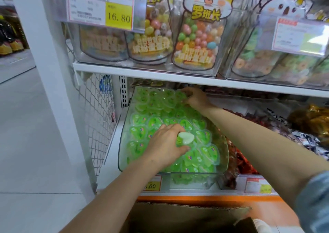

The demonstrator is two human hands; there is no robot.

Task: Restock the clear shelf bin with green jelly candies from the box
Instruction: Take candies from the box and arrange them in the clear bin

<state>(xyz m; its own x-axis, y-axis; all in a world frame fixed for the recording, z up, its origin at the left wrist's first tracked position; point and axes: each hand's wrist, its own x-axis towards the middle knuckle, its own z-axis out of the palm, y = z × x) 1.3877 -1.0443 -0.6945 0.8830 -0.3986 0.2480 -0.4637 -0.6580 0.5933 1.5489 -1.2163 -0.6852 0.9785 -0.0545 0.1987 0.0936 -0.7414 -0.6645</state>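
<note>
A clear shelf bin [224,154] on the lower shelf is packed with several heart-shaped green jelly candies [140,133]. My left hand [164,143] is over the front half of the bin and grips one jelly cup [185,139], its pale underside turned up. My right hand [195,97] reaches to the bin's back right corner, under the upper shelf, with its fingers curled on a candy there. The brown cardboard box [187,216] lies at the bottom of the view, below the shelf; its inside is dark.
A white shelf board [178,76] hangs low over the bin's back. Above stand clear bins of colourful candy bags [197,37] and a price tag [101,5]. Red and dark wrapped sweets [236,161] fill the bin to the right. A wire mesh panel [96,119] and white post flank the left.
</note>
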